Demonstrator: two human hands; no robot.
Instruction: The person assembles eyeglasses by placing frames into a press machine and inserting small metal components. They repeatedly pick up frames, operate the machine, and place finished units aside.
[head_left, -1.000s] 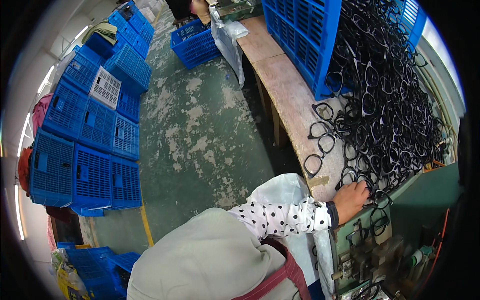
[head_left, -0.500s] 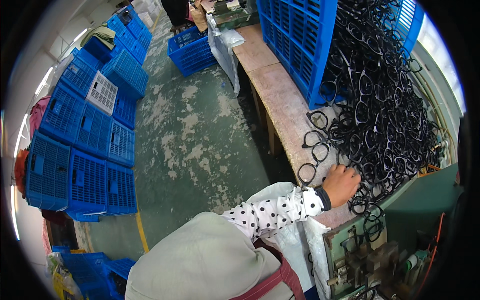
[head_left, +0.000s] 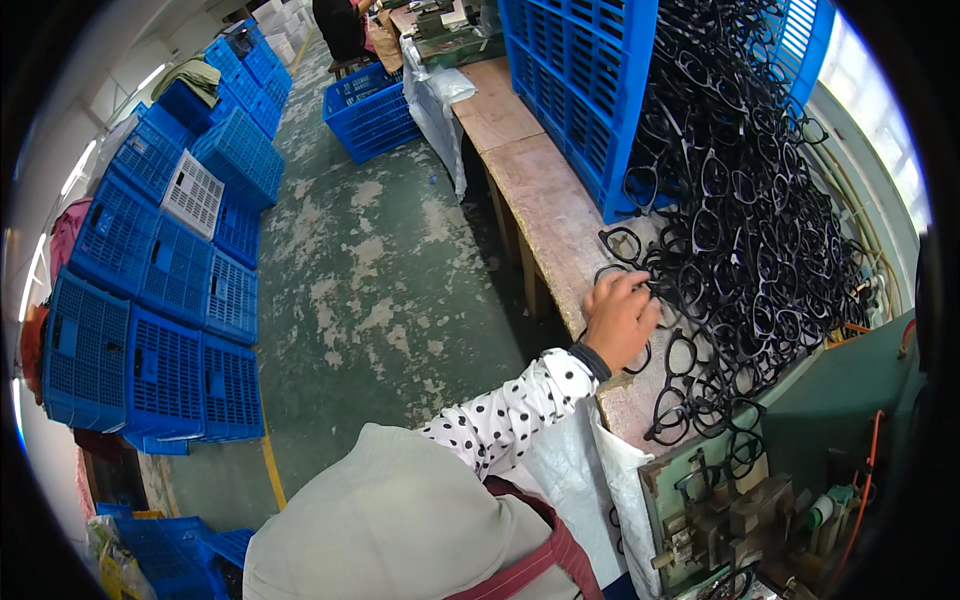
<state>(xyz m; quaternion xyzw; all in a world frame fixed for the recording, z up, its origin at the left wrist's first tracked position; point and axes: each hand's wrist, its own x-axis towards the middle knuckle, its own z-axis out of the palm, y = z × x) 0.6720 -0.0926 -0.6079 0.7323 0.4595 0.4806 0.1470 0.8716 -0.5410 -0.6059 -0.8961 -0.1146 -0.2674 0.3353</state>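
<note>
My left hand [head_left: 618, 318], in a white sleeve with black dots and a dark cuff, is over the near edge of the worktable [head_left: 540, 190]. Its fingers curl down around black eyeglass frames, hiding part of them. One dark lens rim [head_left: 642, 360] shows beside the wrist, and another eyeglass frame [head_left: 621, 244] lies just beyond the fingertips. To the right is a large heap of black eyeglass frames [head_left: 740, 220]. Several loose frames [head_left: 672, 412] lie at the near end of the heap. My right hand is out of view.
A blue crate [head_left: 580, 90] stands on its side against the heap. At lower right is a green machine [head_left: 750, 510] with metal fittings. Stacked blue crates [head_left: 165, 340] line the left side. Another blue crate [head_left: 365, 115] is on the floor near a seated person [head_left: 340, 30].
My left hand has moved left and away from the heap's near end, onto the frames by the table edge. The loose frames it covered now show. The whole view has shifted slightly.
</note>
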